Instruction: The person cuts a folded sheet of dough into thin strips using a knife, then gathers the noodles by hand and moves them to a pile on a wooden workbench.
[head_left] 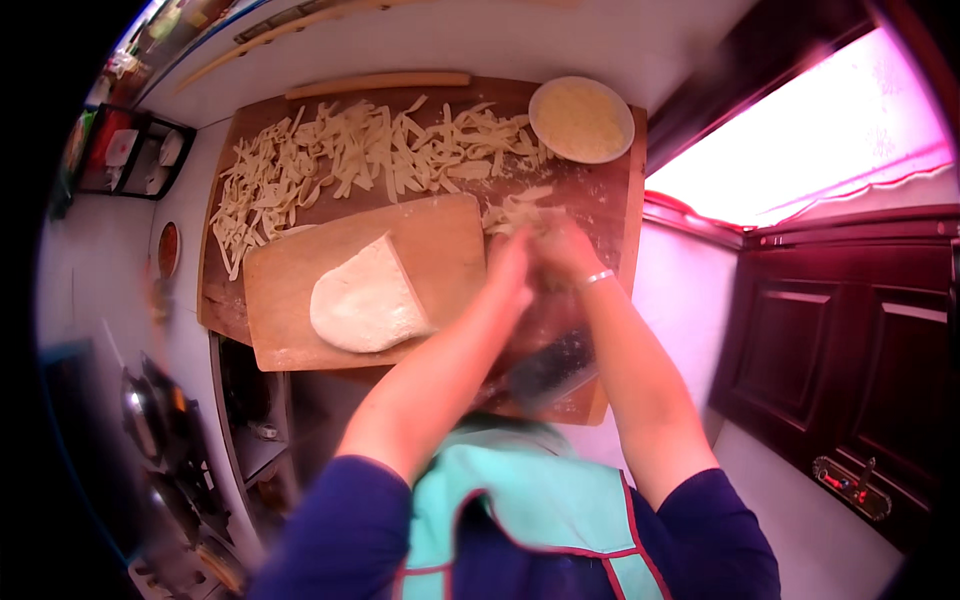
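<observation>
My left hand and my right hand are close together at the right of the wooden table, both blurred. Their fingers are closed around a small bunch of floury dough strips, partly hidden by the hands. To the left, a pale slab of dough with one straight cut edge lies on a wooden cutting board. Behind the board spreads a long heap of cut dough strips. A dark, wide blade, perhaps a cleaver, lies blurred below my hands, between my forearms.
A white bowl of pale yellow flour or meal stands at the table's far right corner. Along the far edge lies a rolling pin. A black rack is at the left; dark red cabinet doors are at the right.
</observation>
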